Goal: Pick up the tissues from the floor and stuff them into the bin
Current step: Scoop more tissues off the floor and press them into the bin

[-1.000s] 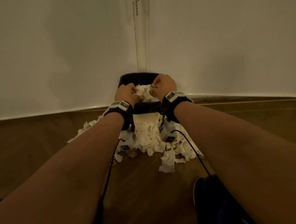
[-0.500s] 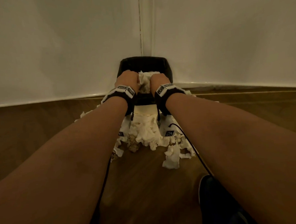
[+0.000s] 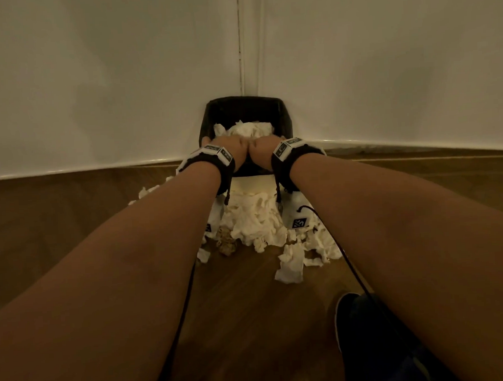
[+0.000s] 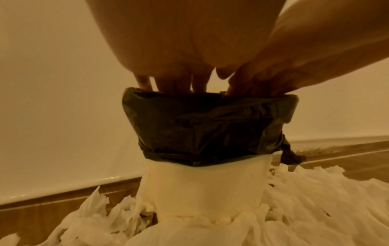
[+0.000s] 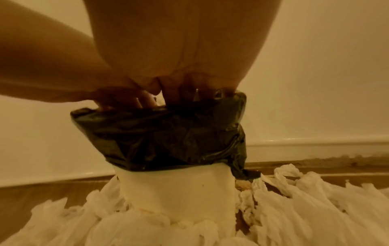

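White tissues sit packed in the bin, right under the fingers of both hands. Left hand and right hand touch, fingers pointing down into the liner; curled or straight, can't tell. More tissues lie on the floor below.

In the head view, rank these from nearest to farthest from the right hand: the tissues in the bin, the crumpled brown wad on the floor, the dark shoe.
1. Tissues in the bin: directly under the right hand, touching it.
2. Crumpled brown wad: on the floor before the bin, toward the left.
3. Dark shoe: at the bottom right, closest to the camera.
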Demonstrator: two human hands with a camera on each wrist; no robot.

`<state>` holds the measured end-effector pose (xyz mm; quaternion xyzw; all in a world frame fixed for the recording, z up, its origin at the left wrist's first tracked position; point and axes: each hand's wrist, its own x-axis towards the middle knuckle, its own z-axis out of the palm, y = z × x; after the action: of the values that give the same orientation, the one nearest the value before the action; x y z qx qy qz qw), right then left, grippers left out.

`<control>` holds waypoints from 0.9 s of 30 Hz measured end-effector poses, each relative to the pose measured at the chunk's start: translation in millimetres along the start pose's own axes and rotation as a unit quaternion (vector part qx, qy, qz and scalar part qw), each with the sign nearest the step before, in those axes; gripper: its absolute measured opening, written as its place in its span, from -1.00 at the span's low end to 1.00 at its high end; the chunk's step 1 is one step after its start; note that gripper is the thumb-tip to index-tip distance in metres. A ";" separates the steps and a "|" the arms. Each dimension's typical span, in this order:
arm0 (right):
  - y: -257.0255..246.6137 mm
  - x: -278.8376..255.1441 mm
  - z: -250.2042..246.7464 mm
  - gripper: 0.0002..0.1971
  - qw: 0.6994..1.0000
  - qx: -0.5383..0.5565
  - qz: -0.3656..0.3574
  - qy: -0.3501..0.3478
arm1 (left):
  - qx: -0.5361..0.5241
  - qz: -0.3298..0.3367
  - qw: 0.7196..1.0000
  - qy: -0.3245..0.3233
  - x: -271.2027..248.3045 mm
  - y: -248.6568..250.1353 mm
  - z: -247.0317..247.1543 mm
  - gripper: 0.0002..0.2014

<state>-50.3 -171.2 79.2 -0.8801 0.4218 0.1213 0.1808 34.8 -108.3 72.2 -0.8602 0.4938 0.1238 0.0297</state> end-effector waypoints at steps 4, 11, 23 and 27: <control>18.4 -21.0 -15.1 -0.63 0.985 0.044 -0.054 0.159 | -0.063 0.007 0.972 0.225 -33.7 6.2 -1.3 -0.67; 93.4 -68.1 32.9 -0.71 0.978 0.043 0.030 0.200 | -0.129 0.033 0.965 0.226 -89.4 43.0 54.9 -0.75; 140.5 -96.4 139.8 -0.70 0.990 0.102 0.089 0.044 | -0.034 0.123 0.982 -0.142 -110.1 85.4 185.2 -0.43; 147.2 -103.9 168.7 -0.48 0.994 0.061 0.075 0.048 | -0.056 0.133 0.970 -0.198 -110.3 87.9 216.9 -0.17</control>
<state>-240.2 -112.8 -67.2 -0.8380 0.5017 0.0658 0.2042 -133.5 -22.7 -104.7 -0.7456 0.5805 0.3215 0.0620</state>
